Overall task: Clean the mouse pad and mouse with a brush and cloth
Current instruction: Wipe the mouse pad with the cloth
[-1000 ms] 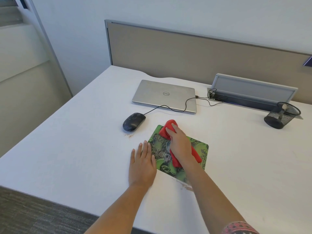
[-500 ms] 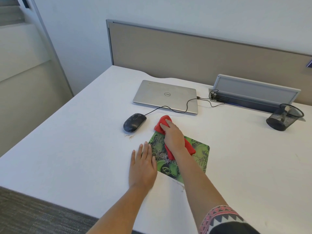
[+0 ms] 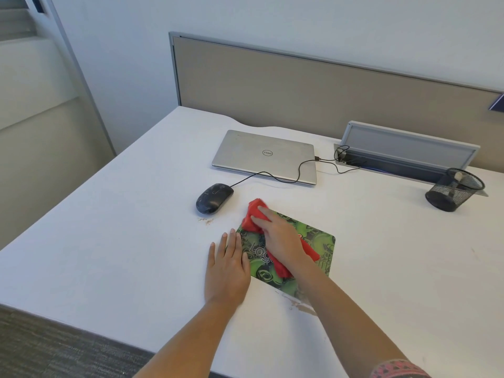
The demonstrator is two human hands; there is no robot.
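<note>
A white desk [image 3: 109,241] fills most of the frame, and the work is seen at lower centre. The green patterned mouse pad [image 3: 317,242] lies flat on the desk, turned at an angle, with pale lettering partly covered. A crumpled red cloth [image 3: 253,214] is spread across the pad from its upper left corner, where it spills just over the edge onto the desk, down toward the pad's middle.

The right hand [image 3: 281,240] is laid on top of the cloth and presses it to the pad. Its fingers are stretched out fairly straight toward the upper left, not curled round the fabric. The thumb is hidden, so whether it pinches the cloth cannot be told. A patterned pink and black sleeve [image 3: 398,370] is seen at the bottom right edge.

The left hand [image 3: 227,271] is rested palm down on the desk just left of the pad, fingers straight and held together. Its inner edge touches the pad's left border and nothing is held in it.

The black wired mouse [image 3: 214,198] sits on the bare desk up and left of the pad — near it but apart. Its cable [image 3: 272,175] is run up past a closed silver Dell laptop [image 3: 263,155] in the centre. A few brown crumbs [image 3: 206,220] are scattered just below the mouse, and more pale debris [image 3: 300,305] lies along the pad's lower edge.

At the right, a black mesh pen cup [image 3: 454,190] is stood beside an open grey cable-tray flap [image 3: 409,143]. A beige partition panel [image 3: 300,85] is set along the desk's far edge.
</note>
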